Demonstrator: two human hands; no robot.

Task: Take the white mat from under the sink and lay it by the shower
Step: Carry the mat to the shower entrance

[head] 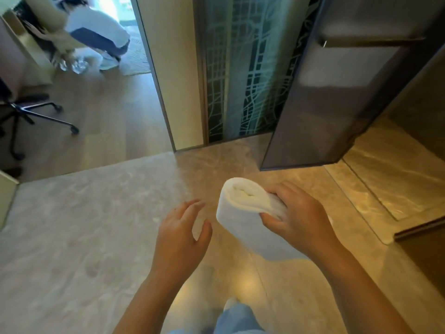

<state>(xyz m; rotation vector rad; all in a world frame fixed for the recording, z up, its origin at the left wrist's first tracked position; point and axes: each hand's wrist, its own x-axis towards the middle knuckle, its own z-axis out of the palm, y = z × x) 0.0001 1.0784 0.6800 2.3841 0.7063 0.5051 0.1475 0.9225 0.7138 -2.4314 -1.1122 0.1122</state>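
Note:
The white mat (243,213) is folded into a thick roll and held above the marble floor, right of centre. My right hand (298,213) grips it from the right side, fingers wrapped over its top. My left hand (185,227) hovers just left of the mat with fingers spread, not touching it. The shower floor (385,179) with its raised threshold lies to the right, behind the open smoked-glass shower door (325,112).
A doorway at the upper left leads to a wood-floored room with an office chair (31,116) and a crouching person (94,32). A patterned glass panel (243,68) stands straight ahead. My trouser leg and foot (236,314) show at the bottom.

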